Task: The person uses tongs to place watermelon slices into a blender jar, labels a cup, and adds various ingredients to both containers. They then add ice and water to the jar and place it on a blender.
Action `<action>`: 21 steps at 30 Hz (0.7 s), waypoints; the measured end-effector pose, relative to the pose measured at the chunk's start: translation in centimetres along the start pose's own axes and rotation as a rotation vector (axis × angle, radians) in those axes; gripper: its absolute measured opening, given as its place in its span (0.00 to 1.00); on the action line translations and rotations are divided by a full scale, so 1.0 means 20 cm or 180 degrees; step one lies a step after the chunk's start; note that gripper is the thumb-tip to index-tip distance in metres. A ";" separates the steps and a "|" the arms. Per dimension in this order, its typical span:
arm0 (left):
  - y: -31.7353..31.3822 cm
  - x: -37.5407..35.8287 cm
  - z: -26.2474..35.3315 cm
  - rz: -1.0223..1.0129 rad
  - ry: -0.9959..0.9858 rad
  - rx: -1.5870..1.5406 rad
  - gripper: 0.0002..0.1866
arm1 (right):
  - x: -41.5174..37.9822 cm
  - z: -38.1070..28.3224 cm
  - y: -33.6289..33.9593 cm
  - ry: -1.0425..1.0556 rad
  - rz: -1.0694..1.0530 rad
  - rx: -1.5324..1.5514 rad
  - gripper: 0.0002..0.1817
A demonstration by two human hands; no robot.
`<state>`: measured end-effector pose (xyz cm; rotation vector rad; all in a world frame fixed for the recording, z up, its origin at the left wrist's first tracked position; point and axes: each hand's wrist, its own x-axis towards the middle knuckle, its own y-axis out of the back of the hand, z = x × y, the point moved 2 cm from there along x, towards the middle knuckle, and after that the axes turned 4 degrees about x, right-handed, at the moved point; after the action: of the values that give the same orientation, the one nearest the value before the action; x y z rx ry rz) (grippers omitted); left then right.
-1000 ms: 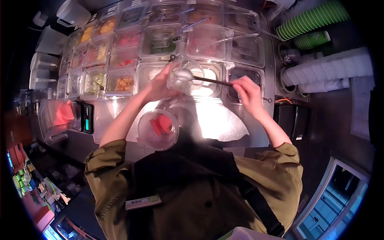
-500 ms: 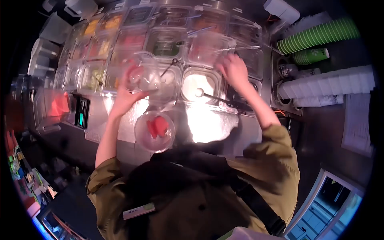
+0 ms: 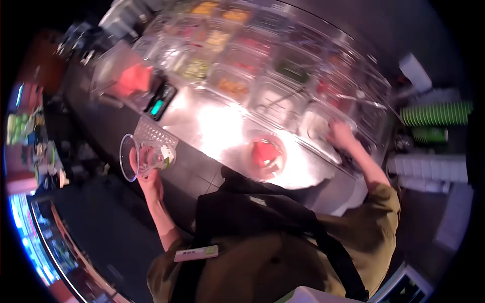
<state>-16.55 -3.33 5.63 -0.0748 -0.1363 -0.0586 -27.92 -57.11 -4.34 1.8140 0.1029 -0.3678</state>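
Food prep counter, likely shop: ingredient tubs (image 3: pixel 231 87), stacked green cups (image 3: pixel 437 114), digital scale (image 3: pixel 160 102)

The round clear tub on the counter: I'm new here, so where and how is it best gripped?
I'd grip the round tub by its outer wall, below the rim, coming from the wearer's side. It seems to stand upright and open, with red pieces inside, so fingers kept outside should avoid them; food pans lie beyond its far side.

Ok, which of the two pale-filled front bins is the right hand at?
The right one: the right hand is at its right side. The other pale bin, beside the orange pieces, has no hand there.
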 end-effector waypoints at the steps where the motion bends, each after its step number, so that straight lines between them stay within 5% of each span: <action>1: 0.07 0.00 0.01 0.0119 -0.0045 -0.0074 0.47 | -0.02 -0.01 -0.06 0.0242 0.0365 0.0164 0.16; 3: 0.25 0.05 0.03 0.0426 -0.0259 -0.0174 0.42 | 0.00 -0.08 -0.03 -0.0142 -0.0027 0.0278 0.19; 7: 0.59 0.29 0.14 0.1318 -0.0422 -0.0278 0.37 | 0.18 -0.17 0.41 0.0463 0.0320 -0.0248 0.23; 10: 0.88 0.61 0.17 0.1913 -0.0545 0.0124 0.35 | 0.42 -0.62 0.97 0.0323 0.0733 -0.0514 0.18; 13: 1.13 1.09 0.14 0.2006 -0.0654 -0.0048 0.35 | 0.78 -1.25 1.30 0.1080 0.1013 -0.0886 0.12; 19: 1.37 2.22 -0.30 0.0672 -0.0797 0.0062 0.40 | 1.84 -2.32 1.15 0.1850 0.0954 -0.1002 0.10; 21: 1.35 2.36 -0.48 0.0152 -0.0297 -0.0157 0.43 | 2.24 -2.60 0.97 0.1418 0.0159 -0.0733 0.10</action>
<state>33.18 20.31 0.85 -0.1302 -0.2263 -0.0107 29.70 -18.25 12.02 1.6387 0.3932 0.0874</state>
